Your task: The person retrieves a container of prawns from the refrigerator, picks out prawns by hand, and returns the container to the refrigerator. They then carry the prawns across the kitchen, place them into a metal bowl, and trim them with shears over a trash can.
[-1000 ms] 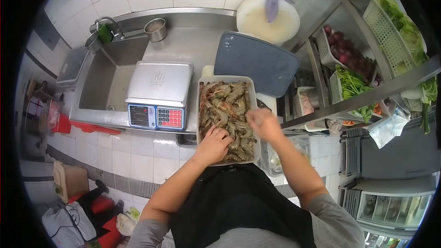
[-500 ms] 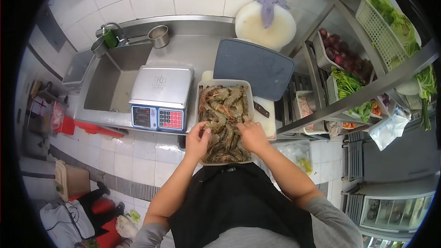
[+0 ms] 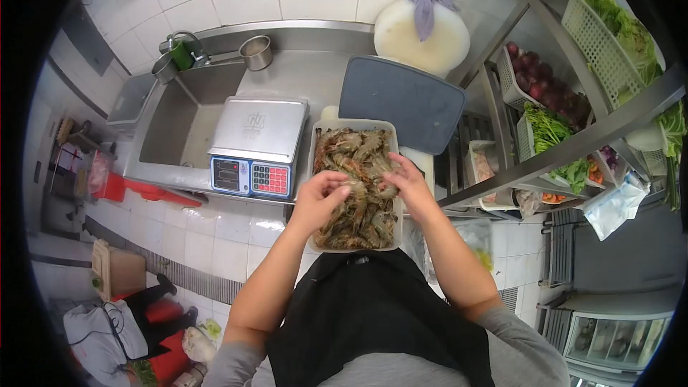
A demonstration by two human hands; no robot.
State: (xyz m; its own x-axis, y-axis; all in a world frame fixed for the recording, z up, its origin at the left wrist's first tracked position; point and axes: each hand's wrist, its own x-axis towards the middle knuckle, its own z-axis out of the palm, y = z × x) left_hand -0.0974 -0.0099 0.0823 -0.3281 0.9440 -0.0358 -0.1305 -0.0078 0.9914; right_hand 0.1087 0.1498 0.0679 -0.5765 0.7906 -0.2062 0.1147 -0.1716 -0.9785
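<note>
Raw, unpeeled shrimp (image 3: 358, 226) fill a white rectangular tub (image 3: 313, 165) in front of me, piled close to its rim. My left hand (image 3: 324, 198) is over the tub's left side, its thumb and curled fingers closed at the head end of a shrimp (image 3: 360, 192). On the right side, my right hand (image 3: 410, 183) hovers at the pile with thumb and fingers apart. Its fingertips are close to the shrimp; whether they touch is hard to tell.
A digital scale (image 3: 258, 129) stands left of the tub, beside a sink (image 3: 168, 125). A metal pot (image 3: 256, 53) sits behind. A grey lid (image 3: 401, 104) lies back right, below a round white board (image 3: 423, 32). Vegetable shelves (image 3: 494, 179) rise right. Another person (image 3: 107, 333) is lower left.
Both hands have lifted a little from lower in the pile and moved away from me. My right hand's fingers have spread apart. The shrimp in the middle lie differently.
</note>
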